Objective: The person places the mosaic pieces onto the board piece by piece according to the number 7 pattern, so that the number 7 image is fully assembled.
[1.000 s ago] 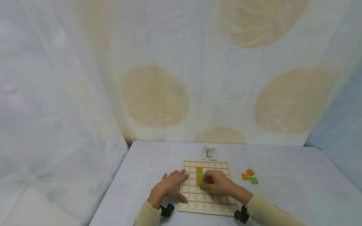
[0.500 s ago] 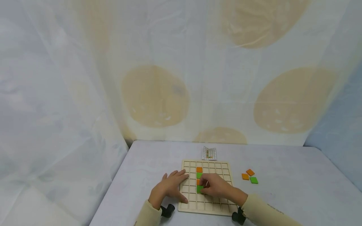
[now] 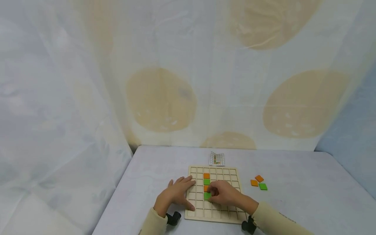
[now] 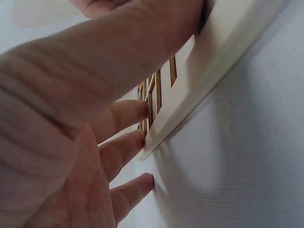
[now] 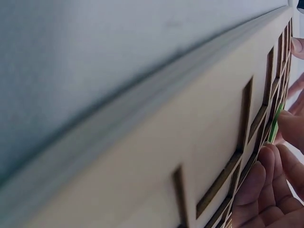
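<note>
On a board (image 3: 208,213) nearer the left edge of the bench (image 3: 308,195), the right hand (image 3: 222,192) pinches a green tile (image 3: 207,196), the left hand (image 3: 175,192) resting spread.

You can read no words or numbers here; the dark marks (image 3: 287,218) along your right sleeve (image 3: 271,220) are too small to make out

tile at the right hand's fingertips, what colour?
Green. The tile at the right hand shows best in the head view.
</note>
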